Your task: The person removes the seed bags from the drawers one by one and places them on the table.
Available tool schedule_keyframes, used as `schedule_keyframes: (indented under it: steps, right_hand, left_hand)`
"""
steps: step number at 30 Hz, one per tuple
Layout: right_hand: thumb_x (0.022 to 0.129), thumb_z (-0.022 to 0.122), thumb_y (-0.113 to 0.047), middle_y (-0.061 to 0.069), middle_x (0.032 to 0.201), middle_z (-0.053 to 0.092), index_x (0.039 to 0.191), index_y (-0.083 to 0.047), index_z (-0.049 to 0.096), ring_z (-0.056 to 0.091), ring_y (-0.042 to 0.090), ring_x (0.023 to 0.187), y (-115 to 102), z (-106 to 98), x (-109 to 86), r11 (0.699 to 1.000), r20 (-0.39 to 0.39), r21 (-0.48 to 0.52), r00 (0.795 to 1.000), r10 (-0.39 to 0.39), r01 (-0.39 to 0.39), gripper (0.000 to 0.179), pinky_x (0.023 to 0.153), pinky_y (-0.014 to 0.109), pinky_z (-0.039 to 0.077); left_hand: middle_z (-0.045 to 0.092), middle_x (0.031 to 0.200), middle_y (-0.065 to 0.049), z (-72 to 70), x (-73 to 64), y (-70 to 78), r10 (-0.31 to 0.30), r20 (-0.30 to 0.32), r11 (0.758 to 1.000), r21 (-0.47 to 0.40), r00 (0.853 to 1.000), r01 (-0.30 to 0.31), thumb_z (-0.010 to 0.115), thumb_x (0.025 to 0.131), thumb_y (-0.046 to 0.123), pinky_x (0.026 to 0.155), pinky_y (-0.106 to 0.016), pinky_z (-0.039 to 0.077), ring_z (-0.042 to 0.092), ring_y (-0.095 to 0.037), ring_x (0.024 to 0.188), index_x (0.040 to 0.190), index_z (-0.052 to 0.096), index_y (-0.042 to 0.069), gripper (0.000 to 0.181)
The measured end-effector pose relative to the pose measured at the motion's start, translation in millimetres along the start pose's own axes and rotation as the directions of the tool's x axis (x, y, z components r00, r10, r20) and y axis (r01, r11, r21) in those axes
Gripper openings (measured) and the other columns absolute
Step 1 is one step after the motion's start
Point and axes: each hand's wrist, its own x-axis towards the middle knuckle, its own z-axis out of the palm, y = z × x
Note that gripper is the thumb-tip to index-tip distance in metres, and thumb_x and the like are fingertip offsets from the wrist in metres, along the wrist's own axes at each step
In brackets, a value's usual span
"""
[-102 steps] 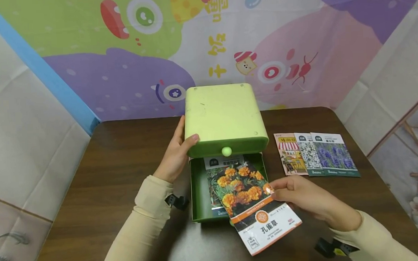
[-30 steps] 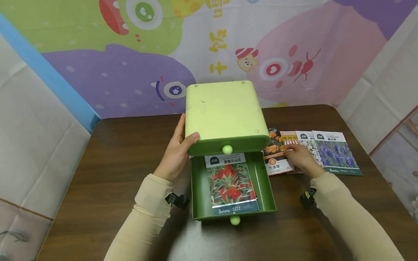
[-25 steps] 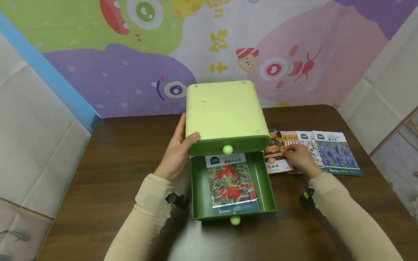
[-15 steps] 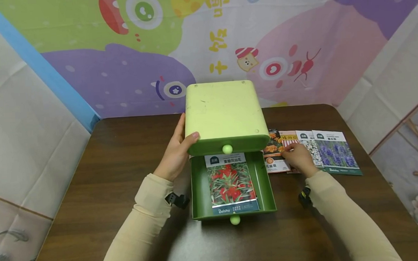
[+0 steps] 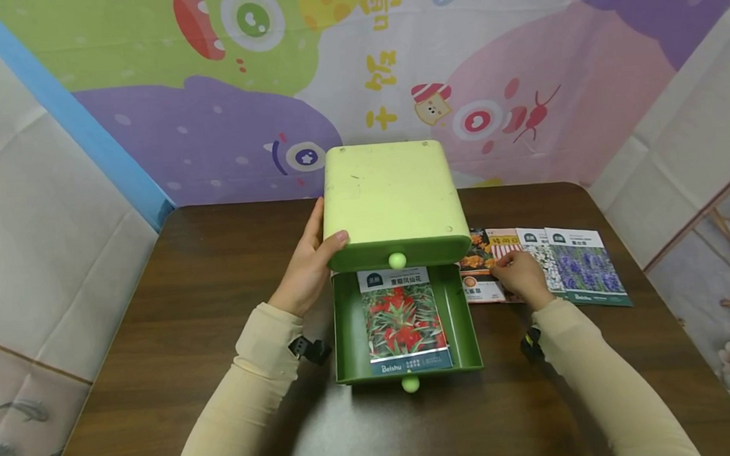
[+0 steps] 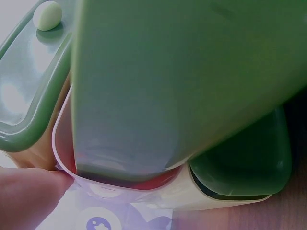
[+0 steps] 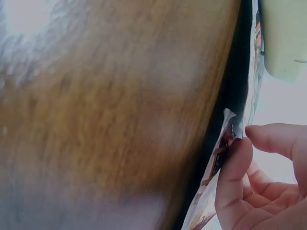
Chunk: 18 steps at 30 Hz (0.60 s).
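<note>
My left hand (image 5: 304,269) holds the left side of the pale green drawer box (image 5: 394,192), thumb at its front edge and fingers along the side. The lower drawer (image 5: 470,339) is pulled out; in it lies a seed packet with red flowers (image 5: 403,322). To the right of the box, my right hand (image 5: 522,278) pinches the right edge of an orange marigold seed packet (image 5: 482,289). That packet partly tucks behind the box's corner and lies beside a yellow-and-pink seed packet (image 5: 503,240). In the right wrist view, thumb and forefinger meet at the packet's edge.
A white-flower packet (image 5: 542,253) and a purple-flower packet (image 5: 587,271) overlap at the right of the row. The upper drawer, with its round knob (image 5: 397,261), is closed. A cartoon cloth (image 5: 212,139) hangs behind the brown table (image 5: 224,373).
The marigold packet has gone from above the open drawer to the table on the right, uncovering the red-flower packet. Lately the right hand has shifted slightly left; the left hand has stayed put.
</note>
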Motion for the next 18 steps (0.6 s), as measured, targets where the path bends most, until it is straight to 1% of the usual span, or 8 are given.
schedule_keyframes:
  steps: [3, 5, 9, 12, 15, 17, 18]
  right_hand:
    - [0.091, 0.058, -0.024, 0.015, 0.094, 0.062, 0.107, 0.002, 0.061, 0.055, 0.014, 0.058, 0.7, -1.1, -0.7, 0.998, 0.025, 0.053, 1.000, 0.015, -0.016, 0.030, 0.050, 0.030, 0.052]
    - [0.092, 0.058, -0.023, 0.015, 0.094, 0.060, 0.109, 0.002, 0.060, 0.055, 0.014, 0.057, 1.4, -2.1, -0.9, 0.996, 0.044, 0.085, 0.999, 0.020, -0.023, 0.031, 0.050, 0.031, 0.054]
    - [0.092, 0.058, -0.024, 0.012, 0.090, 0.061, 0.110, 0.001, 0.060, 0.055, 0.013, 0.060, 1.8, -4.9, -1.4, 0.997, 0.043, 0.075, 0.999, 0.008, -0.012, 0.031, 0.052, 0.030, 0.053]
    - [0.093, 0.056, -0.025, 0.012, 0.087, 0.063, 0.112, 0.002, 0.060, 0.058, 0.013, 0.062, 0.1, -8.8, -4.3, 0.998, 0.028, 0.060, 0.999, -0.030, 0.028, 0.033, 0.053, 0.030, 0.051]
    - [0.096, 0.052, -0.024, 0.014, 0.085, 0.065, 0.116, 0.004, 0.059, 0.060, 0.016, 0.064, -4.1, -14.4, -11.3, 0.993, 0.020, 0.082, 0.996, -0.090, 0.088, 0.035, 0.054, 0.030, 0.049]
    - [0.098, 0.050, -0.023, 0.016, 0.085, 0.065, 0.117, 0.006, 0.058, 0.061, 0.017, 0.064, -7.5, -18.2, -16.8, 0.983, 0.008, 0.118, 0.990, -0.140, 0.138, 0.035, 0.053, 0.031, 0.048]
    - [0.099, 0.049, -0.022, 0.018, 0.087, 0.066, 0.118, 0.007, 0.057, 0.062, 0.017, 0.065, -9.3, -20.0, -19.9, 0.976, 0.004, 0.149, 0.987, -0.161, 0.159, 0.035, 0.055, 0.031, 0.050]
  left_hand:
    - [-0.001, 0.165, 0.011, 0.2, 0.0, 0.2, 0.003, 0.002, 1.000, -0.003, 1.000, -0.003, 0.053, 0.100, 0.023, 0.104, -0.036, 0.043, 0.038, -0.021, 0.138, 0.156, -0.002, 0.042, 0.081]
    - [-0.001, 0.165, 0.011, 0.1, -0.1, 0.2, 0.002, 0.003, 1.000, -0.005, 1.000, -0.002, 0.053, 0.100, 0.023, 0.103, -0.037, 0.043, 0.039, -0.022, 0.137, 0.156, -0.001, 0.042, 0.081]
    - [0.000, 0.165, 0.010, 0.1, -0.1, 0.3, 0.001, 0.000, 1.000, -0.009, 1.000, -0.001, 0.053, 0.100, 0.023, 0.099, -0.036, 0.046, 0.043, -0.023, 0.133, 0.156, -0.001, 0.042, 0.080]
    - [0.000, 0.165, 0.010, 0.0, 0.1, 0.3, 0.002, 0.000, 1.000, -0.007, 1.000, -0.002, 0.053, 0.100, 0.023, 0.097, -0.034, 0.047, 0.044, -0.022, 0.131, 0.156, -0.001, 0.042, 0.080]
    - [0.000, 0.165, 0.010, 0.0, 0.4, 0.0, 0.001, 0.001, 1.000, -0.009, 1.000, -0.001, 0.053, 0.100, 0.023, 0.096, -0.033, 0.048, 0.047, -0.020, 0.128, 0.156, -0.001, 0.041, 0.080]
    - [0.000, 0.165, 0.010, 0.0, 0.3, -0.1, -0.002, 0.000, 1.000, -0.013, 1.000, 0.002, 0.053, 0.100, 0.023, 0.095, -0.033, 0.049, 0.049, -0.019, 0.126, 0.156, -0.001, 0.041, 0.080]
    - [0.000, 0.165, 0.010, -0.2, 0.4, -0.5, -0.002, 0.001, 1.000, -0.013, 1.000, 0.002, 0.053, 0.100, 0.023, 0.094, -0.032, 0.049, 0.050, -0.019, 0.124, 0.156, -0.001, 0.041, 0.080]
